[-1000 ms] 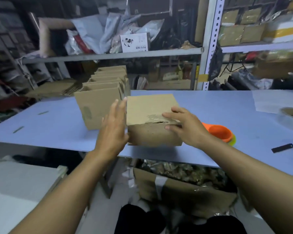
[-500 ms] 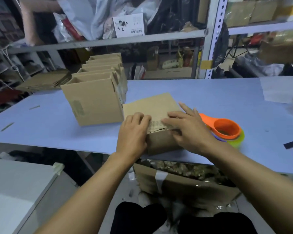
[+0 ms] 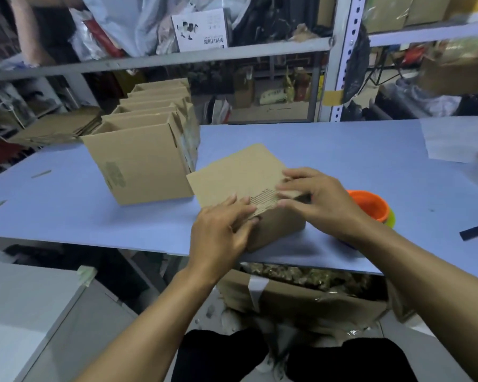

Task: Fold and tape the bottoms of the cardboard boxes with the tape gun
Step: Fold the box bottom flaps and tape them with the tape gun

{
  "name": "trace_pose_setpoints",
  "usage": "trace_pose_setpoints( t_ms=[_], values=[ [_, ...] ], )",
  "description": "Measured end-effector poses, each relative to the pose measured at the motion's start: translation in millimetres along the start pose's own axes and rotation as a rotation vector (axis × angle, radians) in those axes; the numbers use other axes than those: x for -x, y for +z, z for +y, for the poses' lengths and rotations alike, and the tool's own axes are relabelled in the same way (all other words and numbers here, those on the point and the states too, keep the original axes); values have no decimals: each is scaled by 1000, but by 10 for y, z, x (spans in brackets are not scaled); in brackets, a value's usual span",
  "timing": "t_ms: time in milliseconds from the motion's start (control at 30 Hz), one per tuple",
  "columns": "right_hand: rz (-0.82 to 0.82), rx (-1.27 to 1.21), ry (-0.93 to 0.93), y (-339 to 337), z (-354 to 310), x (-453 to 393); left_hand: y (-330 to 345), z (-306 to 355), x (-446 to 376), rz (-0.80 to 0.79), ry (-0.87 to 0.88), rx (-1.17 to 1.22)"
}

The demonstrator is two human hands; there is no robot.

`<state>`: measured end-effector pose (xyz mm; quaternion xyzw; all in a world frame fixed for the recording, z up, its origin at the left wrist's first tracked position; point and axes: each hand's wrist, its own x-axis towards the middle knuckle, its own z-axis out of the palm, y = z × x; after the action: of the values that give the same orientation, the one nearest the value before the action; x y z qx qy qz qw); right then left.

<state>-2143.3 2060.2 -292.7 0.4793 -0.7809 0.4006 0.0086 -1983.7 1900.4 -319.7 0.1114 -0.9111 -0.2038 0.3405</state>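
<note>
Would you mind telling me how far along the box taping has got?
Done, it seems: a row of assembled boxes stands open-topped on the blue table. In hand: the left hand and right hand press flaps down on one box. Left: taping it, since the orange tape gun lies untouched beside it, then the flat cardboard stack.

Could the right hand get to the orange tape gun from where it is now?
Probably yes. The right hand rests on the cardboard box, and the orange tape gun lies just beyond its wrist on the table, with nothing between; the hand must let go of the flaps first.
</note>
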Motion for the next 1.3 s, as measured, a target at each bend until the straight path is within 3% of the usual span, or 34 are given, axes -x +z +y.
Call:
trace_pose_setpoints(
  t_ms=[100, 200, 267, 367, 667, 767, 900, 1033, 1100, 1200, 1300],
  values=[
    [207, 292, 206, -142, 108, 168, -24, 138, -35, 41, 104, -202],
    [-23, 689, 418, -238, 146, 281, 20, 193, -115, 8, 115, -198],
    [-168, 768, 423, -248, 153, 322, 49, 175, -133, -33, 92, -94],
    [-208, 734, 425, -274, 188, 332, 58, 159, -157, -85, 50, -46],
    [-99, 570, 542, -481, 4, 356, 190, 404, -187, -19, -169, -84],
    [-138, 662, 499, -540, -30, 439, 175, 411, -199, -59, -153, -100],
    [-34, 643, 390, -628, -87, 542, 94, 433, -323, -150, -196, -82],
    [13, 530, 277, -767, -227, 574, -119, 640, -521, 32, -196, 100],
    [10, 418, 228, -809, -289, 577, -222, 753, -654, -69, -332, 345],
    [-4, 276, 153, -845, -374, 573, -345, 884, -802, -442, -516, 748],
    [26, 206, 76, -857, -494, 556, -399, 912, -871, -479, -545, 828]
  ],
)
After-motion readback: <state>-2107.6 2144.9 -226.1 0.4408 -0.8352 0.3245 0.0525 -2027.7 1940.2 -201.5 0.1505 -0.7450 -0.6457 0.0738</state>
